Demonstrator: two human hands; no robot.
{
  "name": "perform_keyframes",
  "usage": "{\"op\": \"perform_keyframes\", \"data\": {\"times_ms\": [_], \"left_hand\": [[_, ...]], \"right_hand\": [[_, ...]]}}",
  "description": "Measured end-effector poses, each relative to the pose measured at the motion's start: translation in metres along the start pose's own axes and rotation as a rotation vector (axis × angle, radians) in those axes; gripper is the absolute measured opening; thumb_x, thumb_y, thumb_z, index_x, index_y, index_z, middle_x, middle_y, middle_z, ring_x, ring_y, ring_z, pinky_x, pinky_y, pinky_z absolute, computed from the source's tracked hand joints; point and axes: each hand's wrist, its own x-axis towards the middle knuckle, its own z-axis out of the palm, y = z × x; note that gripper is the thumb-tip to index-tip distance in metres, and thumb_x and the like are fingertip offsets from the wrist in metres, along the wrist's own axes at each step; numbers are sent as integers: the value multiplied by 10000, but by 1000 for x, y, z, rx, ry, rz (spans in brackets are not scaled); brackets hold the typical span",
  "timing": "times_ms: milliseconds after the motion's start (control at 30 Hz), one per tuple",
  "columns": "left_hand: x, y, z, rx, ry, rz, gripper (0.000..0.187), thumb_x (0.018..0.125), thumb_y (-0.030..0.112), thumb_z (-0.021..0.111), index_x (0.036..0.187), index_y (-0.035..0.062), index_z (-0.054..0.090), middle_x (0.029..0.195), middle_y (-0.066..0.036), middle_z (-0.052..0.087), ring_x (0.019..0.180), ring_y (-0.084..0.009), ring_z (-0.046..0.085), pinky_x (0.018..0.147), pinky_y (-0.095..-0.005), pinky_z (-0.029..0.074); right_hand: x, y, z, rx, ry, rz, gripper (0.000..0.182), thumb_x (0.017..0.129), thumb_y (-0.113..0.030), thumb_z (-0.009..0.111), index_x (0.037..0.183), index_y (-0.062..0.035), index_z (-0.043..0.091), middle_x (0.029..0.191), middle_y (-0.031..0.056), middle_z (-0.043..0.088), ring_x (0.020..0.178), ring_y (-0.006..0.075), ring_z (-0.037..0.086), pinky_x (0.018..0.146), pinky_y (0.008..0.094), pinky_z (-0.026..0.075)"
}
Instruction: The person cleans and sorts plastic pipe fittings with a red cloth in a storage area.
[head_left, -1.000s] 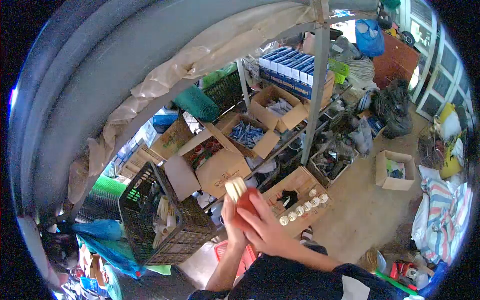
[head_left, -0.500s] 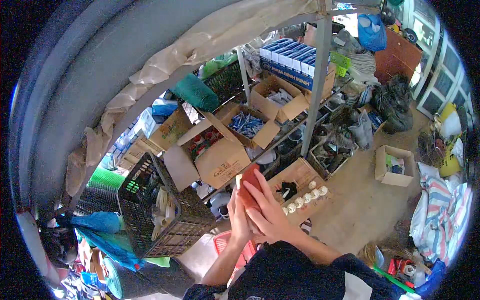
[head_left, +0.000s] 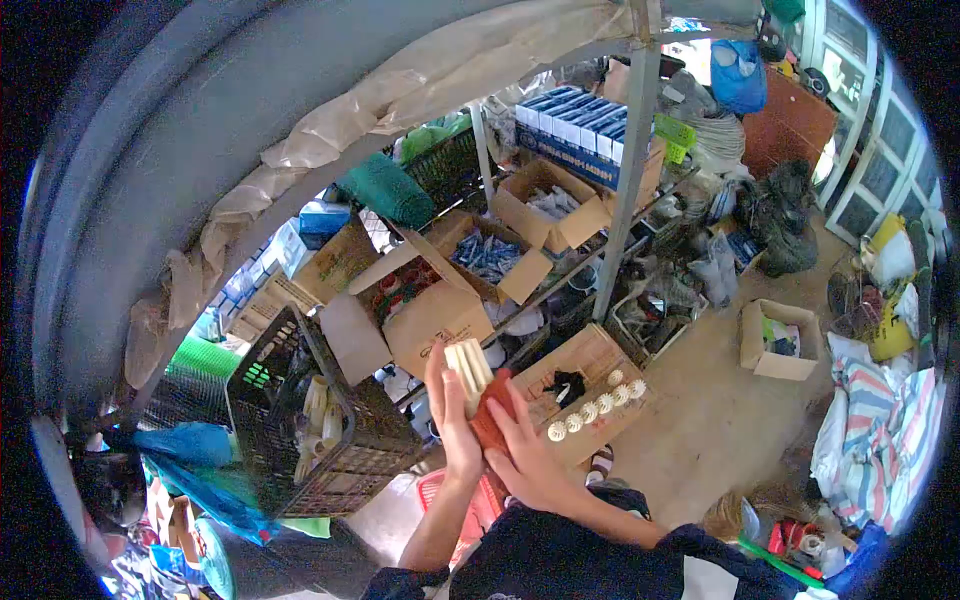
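Note:
My left hand (head_left: pixel 457 438) is wrapped round a cream fluted piece (head_left: pixel 467 370), whose ribbed end sticks up above the fingers. Against its side lies a reddish-brown sheet or pad (head_left: pixel 491 418), gripped under the fingers of my right hand (head_left: pixel 532 468). The hands are close together, and the lower part of the piece is hidden between them. Beyond them, several round cream ribbed pieces (head_left: pixel 589 411) form a row on a cardboard box (head_left: pixel 610 352). A crumpled black item (head_left: pixel 566 387) lies on the same box.
A black plastic crate (head_left: pixel 345 465) with cream pieces stands at the left. Open cartons (head_left: pixel 440 320) fill the shelf ahead, behind a metal post (head_left: pixel 628 185). A small carton (head_left: pixel 780 340) sits on the floor at the right, near striped sacks (head_left: pixel 870 420). A red basket (head_left: pixel 470 520) is below my arms.
Both hands have moved down and slightly left. The reddish-brown sheet has slid lower, so the fluted end of the cream piece now shows above it. The view has shifted slightly.

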Motion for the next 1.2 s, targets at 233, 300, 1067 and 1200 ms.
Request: {"op": "perform_keyframes", "data": {"times_ms": [233, 300, 1067, 1200], "left_hand": [[-8, 7, 0, 141, -21, 44, 488, 1047, 357, 414, 1362, -14, 456, 1266, -132, 549, 1185, -223, 507, 1037, -348, 380], [-4, 10, 3, 159, -7, 61, 473, 1034, 359, 447, 1331, -8, 475, 1190, -123, 590, 1121, -215, 543, 999, -342, 407], [-2, 12, 6, 111, -103, -51, 390, 1032, 280, 482, 1237, -28, 603, 1133, -100, 649, 1014, -144, 566, 898, -300, 452], [-22, -7, 19, 143, -159, 5, 344, 1058, 235, 401, 1168, -32, 587, 1081, -74, 611, 998, -146, 533, 917, -303, 426]], "right_hand": [[29, -11, -24, 180, 10, 65, 575, 971, -187, 502, 1468, 40, 324, 1570, 311, 104, 1418, 495, 254, 1156, 469, 284], [7, -12, -6, 30, 17, 11, 573, 971, -181, 499, 1468, 41, 321, 1570, 309, 107, 1430, 490, 229, 1165, 476, 266], [-1, -13, -4, -31, 77, 70, 590, 945, -130, 510, 1483, 11, 312, 1594, 264, 107, 1452, 443, 218, 1167, 459, 259], [40, -4, -36, 156, 169, 61, 557, 970, -154, 501, 1471, 21, 328, 1572, 281, 172, 1438, 448, 253, 1165, 463, 266]]}}
